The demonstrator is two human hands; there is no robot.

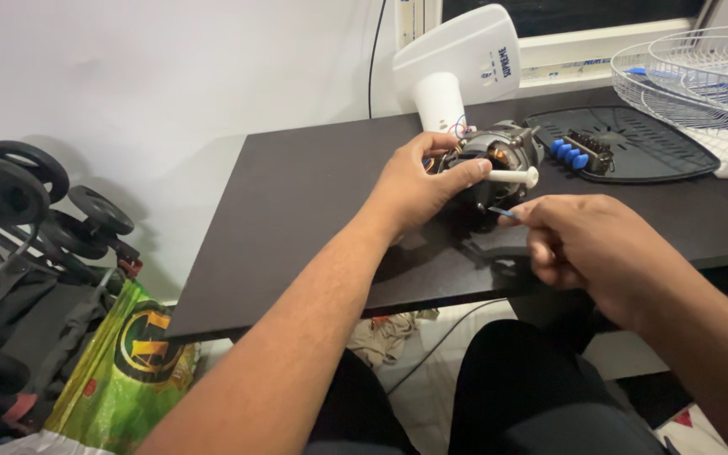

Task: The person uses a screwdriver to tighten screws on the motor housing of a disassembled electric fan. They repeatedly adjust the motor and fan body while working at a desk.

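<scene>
I am looking down on a matte black surface (297, 219), a flat rectangular slab with sharp corners, pushed against a plain white wall (170, 67). A window sill runs along the far edge, and a dark cable hangs down the wall. Below the surface I see pale floor tiles with a crumpled cloth (385, 333) on them. To the left stands a folded stroller (18, 219) with round black wheels, and a glossy green and gold plastic bag (128, 371) leans against it.

My left hand (419, 185) is wrapped around the fan motor (499, 164), which rests on the surface near the far edge; its fingers are curled shut on the grey metal housing, the thumb lying along a white plastic shaft. Copper windings show inside the housing, and thin coloured wires run out of it. My right hand (587, 244) is closed in a pinch on a thin blue-tipped tool (505, 213), whose tip points at the underside of the motor.

Behind the motor rises the white, smooth plastic fan stand (457, 67). To the right lies a black ribbed plastic cover (634, 143) carrying a switch block with blue buttons (575, 153), and beyond it a white wire fan grille (701, 76).
</scene>
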